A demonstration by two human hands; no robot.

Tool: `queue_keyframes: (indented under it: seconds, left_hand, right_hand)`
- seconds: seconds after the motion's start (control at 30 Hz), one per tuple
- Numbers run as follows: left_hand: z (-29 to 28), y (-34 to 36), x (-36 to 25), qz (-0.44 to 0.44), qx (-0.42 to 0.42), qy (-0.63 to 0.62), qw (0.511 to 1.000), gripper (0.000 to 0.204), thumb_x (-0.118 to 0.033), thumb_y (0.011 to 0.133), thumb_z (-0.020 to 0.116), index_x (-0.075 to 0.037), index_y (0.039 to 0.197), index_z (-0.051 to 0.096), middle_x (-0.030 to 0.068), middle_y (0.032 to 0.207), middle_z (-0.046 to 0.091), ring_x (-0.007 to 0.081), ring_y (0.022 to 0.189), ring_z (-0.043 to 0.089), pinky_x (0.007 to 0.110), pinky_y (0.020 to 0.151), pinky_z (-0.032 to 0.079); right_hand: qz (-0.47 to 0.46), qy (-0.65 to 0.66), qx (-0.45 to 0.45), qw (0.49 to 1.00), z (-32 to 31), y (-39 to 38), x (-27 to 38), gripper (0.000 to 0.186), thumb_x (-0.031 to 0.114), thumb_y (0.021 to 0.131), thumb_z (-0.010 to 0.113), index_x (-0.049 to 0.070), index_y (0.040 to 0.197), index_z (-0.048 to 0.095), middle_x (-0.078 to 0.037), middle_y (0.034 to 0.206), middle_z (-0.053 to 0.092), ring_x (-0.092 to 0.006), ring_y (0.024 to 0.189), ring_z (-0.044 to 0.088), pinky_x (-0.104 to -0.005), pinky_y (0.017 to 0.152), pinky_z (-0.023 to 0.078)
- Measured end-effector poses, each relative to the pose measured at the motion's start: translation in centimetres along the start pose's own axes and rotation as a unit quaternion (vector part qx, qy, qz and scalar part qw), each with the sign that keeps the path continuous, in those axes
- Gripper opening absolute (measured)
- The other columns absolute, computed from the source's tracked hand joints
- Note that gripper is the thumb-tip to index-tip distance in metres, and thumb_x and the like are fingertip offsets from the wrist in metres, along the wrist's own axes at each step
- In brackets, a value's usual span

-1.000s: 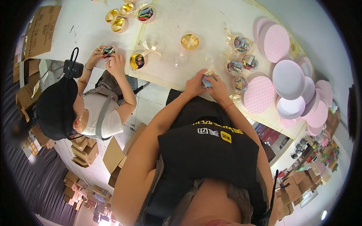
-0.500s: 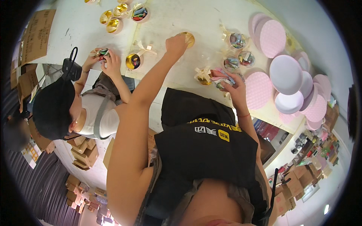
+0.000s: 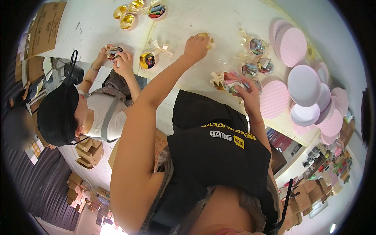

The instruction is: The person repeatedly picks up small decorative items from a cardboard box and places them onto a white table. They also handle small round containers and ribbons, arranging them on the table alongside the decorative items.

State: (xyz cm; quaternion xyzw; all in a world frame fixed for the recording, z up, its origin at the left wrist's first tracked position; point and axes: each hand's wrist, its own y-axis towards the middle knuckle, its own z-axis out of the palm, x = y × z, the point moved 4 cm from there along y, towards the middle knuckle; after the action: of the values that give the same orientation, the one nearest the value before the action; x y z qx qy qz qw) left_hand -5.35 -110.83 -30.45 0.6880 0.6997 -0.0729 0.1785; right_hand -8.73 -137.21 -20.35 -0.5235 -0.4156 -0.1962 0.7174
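Observation:
My left hand [image 3: 196,47] reaches out over the white table, its fingers curled closed at the rim of a round gold-lined box [image 3: 212,40]. What those fingertips pinch inside the box, if anything, is hidden. Closer to me, my right hand [image 3: 249,95] grips a bunch of small colourful wrapped packets [image 3: 234,79], pink and pale blue-green. The bunch is right beside another gold-lined box [image 3: 217,81] with a cream ribbon bow, and partly overlaps it. Several round boxes filled with colourful packets [image 3: 258,46] stand beyond my right hand.
Pink quilted round lids [image 3: 291,46] and pale lilac round lids [image 3: 304,85] pile up at the right. A ribboned gold-lined box [image 3: 147,60] stands left of my arm. A co-worker's hands [image 3: 119,58] hold a packet-filled box; more gold-lined boxes [image 3: 129,22] sit at the far left.
The whole view has shifted slightly, moving the table things to the right in the picture. My right hand's packets are a little closer to the ribboned box. My left hand stays at its box.

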Motion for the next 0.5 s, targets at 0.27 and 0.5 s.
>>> queue_keyframes:
  seconds: [0.27,0.5]
  left_hand:
    - [1.1,-0.4,1.4,-0.095,-0.007,-0.166,0.981,0.02,-0.016,0.078,0.071,-0.013,0.097,0.064,0.0043,0.106,0.069,0.0262,0.101,0.065,0.038,0.077,0.054]
    - [1.2,-0.4,1.4,-0.068,0.053,-0.171,0.981,0.019,-0.029,0.083,0.067,-0.015,0.097,0.066,0.0043,0.103,0.067,0.0258,0.094,0.066,0.043,0.076,0.053]
  right_hand:
    - [-0.068,-0.059,0.066,0.994,3.7,5.9,3.0,0.039,0.001,0.086,0.069,0.001,0.124,0.061,-0.006,0.116,0.06,-0.0133,0.098,0.062,-0.0274,0.074,0.06]
    - [-0.058,-0.147,0.102,0.982,5.0,10.9,1.8,0.039,0.004,0.082,0.073,0.003,0.12,0.064,-0.007,0.105,0.066,-0.0133,0.088,0.065,-0.0271,0.071,0.06]
